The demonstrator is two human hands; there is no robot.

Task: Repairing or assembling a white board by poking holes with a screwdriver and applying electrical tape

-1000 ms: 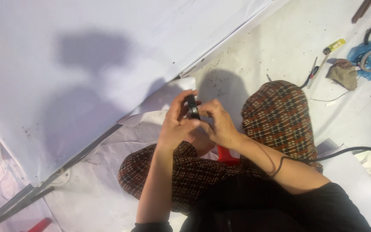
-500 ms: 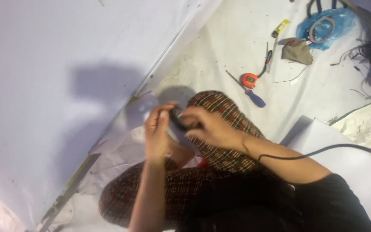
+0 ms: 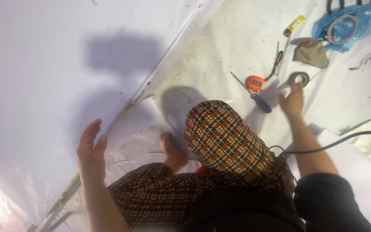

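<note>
One roll of grey tape (image 3: 299,78) lies on the white floor covering (image 3: 220,51) at about two o'clock from the raised knee (image 3: 226,137), and the right hand (image 3: 292,101) reaches to it, fingers (image 3: 296,87) curled against its near edge; whether they pinch it I cannot tell. The left hand (image 3: 90,150), at nine o'clock, is flat with fingers together, empty, over one large white sheet (image 3: 56,77). Just beside the tape, at its nine o'clock: one orange tape measure (image 3: 255,83), one blue-handled screwdriver (image 3: 254,95), one pair of pliers (image 3: 276,62). Further up lie one yellow utility knife (image 3: 295,25), one brown cloth (image 3: 312,53) and one blue bag (image 3: 348,23). One black cable (image 3: 344,138) crosses the right forearm.
</note>
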